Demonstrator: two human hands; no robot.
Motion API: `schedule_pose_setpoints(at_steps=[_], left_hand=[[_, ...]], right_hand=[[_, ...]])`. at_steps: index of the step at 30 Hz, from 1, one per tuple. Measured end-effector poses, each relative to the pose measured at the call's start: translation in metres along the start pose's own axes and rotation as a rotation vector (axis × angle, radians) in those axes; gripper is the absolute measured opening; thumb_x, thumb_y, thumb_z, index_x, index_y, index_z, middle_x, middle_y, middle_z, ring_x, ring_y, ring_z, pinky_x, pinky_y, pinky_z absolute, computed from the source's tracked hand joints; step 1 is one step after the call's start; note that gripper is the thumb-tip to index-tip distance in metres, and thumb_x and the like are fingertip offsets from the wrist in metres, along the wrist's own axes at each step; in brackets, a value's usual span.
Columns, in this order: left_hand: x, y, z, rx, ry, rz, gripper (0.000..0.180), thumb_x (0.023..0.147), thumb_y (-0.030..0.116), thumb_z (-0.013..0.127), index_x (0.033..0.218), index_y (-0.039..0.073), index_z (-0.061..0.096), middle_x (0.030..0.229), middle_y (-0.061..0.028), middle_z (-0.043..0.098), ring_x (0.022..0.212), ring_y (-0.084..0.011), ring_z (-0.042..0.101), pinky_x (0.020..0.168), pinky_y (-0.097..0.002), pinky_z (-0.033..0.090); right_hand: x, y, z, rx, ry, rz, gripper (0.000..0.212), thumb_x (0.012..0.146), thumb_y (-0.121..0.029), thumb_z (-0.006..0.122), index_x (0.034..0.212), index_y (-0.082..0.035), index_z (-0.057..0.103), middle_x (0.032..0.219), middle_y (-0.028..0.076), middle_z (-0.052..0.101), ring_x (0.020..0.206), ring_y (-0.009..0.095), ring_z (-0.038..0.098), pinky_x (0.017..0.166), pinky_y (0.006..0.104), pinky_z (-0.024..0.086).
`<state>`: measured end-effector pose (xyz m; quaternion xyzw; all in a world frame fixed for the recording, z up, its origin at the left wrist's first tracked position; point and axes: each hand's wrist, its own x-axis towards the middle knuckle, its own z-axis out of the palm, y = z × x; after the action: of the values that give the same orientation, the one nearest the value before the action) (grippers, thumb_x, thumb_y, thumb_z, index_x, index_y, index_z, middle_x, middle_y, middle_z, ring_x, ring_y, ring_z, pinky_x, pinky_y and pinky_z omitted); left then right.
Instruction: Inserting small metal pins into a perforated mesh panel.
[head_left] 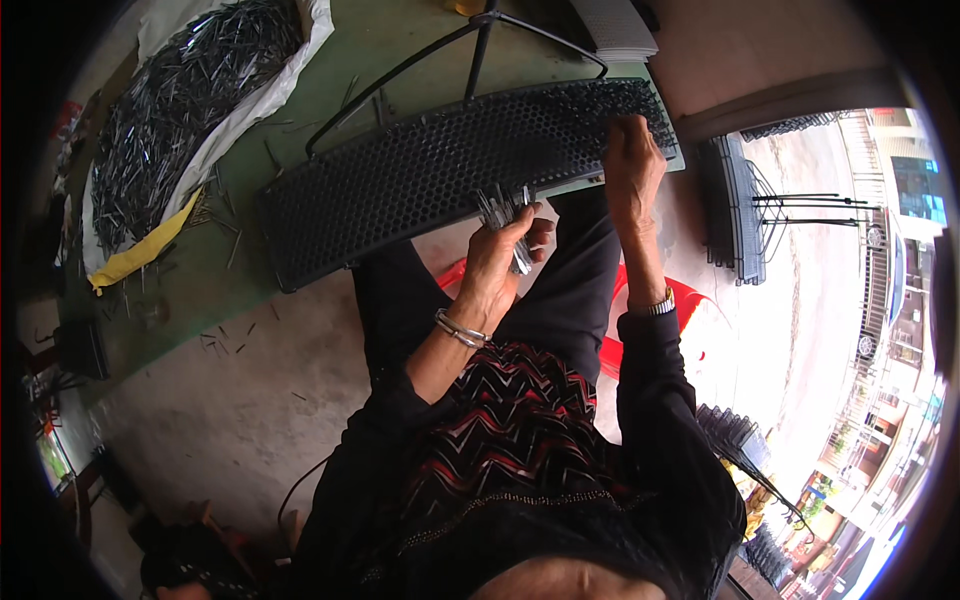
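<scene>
A long, slightly curved black panel (400, 175) full of small holes lies across the table edge above my lap. Short dark pieces (625, 98) crowd the holes at its right end. My left hand (488, 262) is closed around a bunch of thin, shiny strips (500, 208), just off the panel's near edge. At the right end, my right hand (634, 178) is pinched with its fingertips down at the panel's surface. Whatever sits between those fingertips is too small or hidden to name.
On the green table (345, 50), a white sack (318, 35) lies open with a heap of dark strips (200, 110). A black rod frame (475, 55) adjoins the panel. Loose strips (232, 245) lie nearby. Similar panels (735, 210) stand at right; a red stool (690, 300) is under me.
</scene>
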<state>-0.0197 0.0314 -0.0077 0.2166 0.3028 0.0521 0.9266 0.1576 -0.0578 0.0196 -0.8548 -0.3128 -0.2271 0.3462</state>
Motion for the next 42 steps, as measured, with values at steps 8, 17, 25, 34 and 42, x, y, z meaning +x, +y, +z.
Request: schedule_pose_setpoints(at_steps=[8, 17, 25, 34, 42], left_hand=[[-0.003, 0.003, 0.005, -0.049, -0.042, -0.002, 0.015, 0.086, 0.014, 0.067, 0.095, 0.003, 0.064, 0.08, -0.0075, 0.064, 0.066, -0.0115, 0.059, 0.052, -0.0223, 0.043], [-0.01, 0.006, 0.007, -0.047, -0.077, 0.026, 0.016, 0.085, 0.014, 0.068, 0.094, 0.002, 0.064, 0.077, -0.0074, 0.064, 0.064, -0.011, 0.058, 0.051, -0.0209, 0.042], [-0.01, 0.005, 0.005, 0.041, -0.043, 0.032, 0.018, 0.084, 0.016, 0.069, 0.098, 0.006, 0.064, 0.081, -0.0054, 0.067, 0.07, -0.0116, 0.062, 0.053, -0.0219, 0.042], [-0.016, 0.006, 0.01, 0.159, -0.028, 0.045, 0.019, 0.082, 0.018, 0.071, 0.097, 0.007, 0.065, 0.085, -0.0041, 0.07, 0.073, -0.0125, 0.066, 0.058, -0.0233, 0.041], [-0.007, 0.005, 0.003, 0.102, -0.016, 0.059, 0.022, 0.086, 0.023, 0.067, 0.099, 0.006, 0.064, 0.087, -0.0066, 0.07, 0.078, -0.0156, 0.068, 0.057, -0.0239, 0.042]], right_hand=[[-0.003, -0.001, 0.0, -0.043, 0.011, 0.018, 0.008, 0.088, -0.012, 0.058, 0.093, -0.007, 0.061, 0.077, 0.013, 0.063, 0.07, 0.029, 0.062, 0.063, 0.0376, 0.048], [-0.014, -0.006, 0.004, -0.193, -0.121, 0.011, 0.013, 0.086, -0.017, 0.062, 0.096, -0.012, 0.066, 0.092, 0.01, 0.058, 0.08, 0.028, 0.061, 0.069, 0.0371, 0.049], [-0.024, -0.052, -0.038, 0.544, -0.823, 0.265, 0.02, 0.086, -0.017, 0.062, 0.098, -0.003, 0.068, 0.087, 0.013, 0.063, 0.078, 0.019, 0.061, 0.068, 0.0313, 0.047], [-0.019, -0.058, -0.047, 0.629, -0.906, 0.384, 0.02, 0.087, -0.017, 0.06, 0.095, 0.001, 0.063, 0.078, 0.004, 0.062, 0.071, 0.008, 0.056, 0.061, 0.0238, 0.044], [-0.014, -0.049, -0.04, 0.532, -0.499, 0.468, 0.016, 0.088, -0.012, 0.057, 0.093, 0.003, 0.061, 0.076, 0.008, 0.065, 0.067, 0.013, 0.062, 0.061, 0.0255, 0.049]])
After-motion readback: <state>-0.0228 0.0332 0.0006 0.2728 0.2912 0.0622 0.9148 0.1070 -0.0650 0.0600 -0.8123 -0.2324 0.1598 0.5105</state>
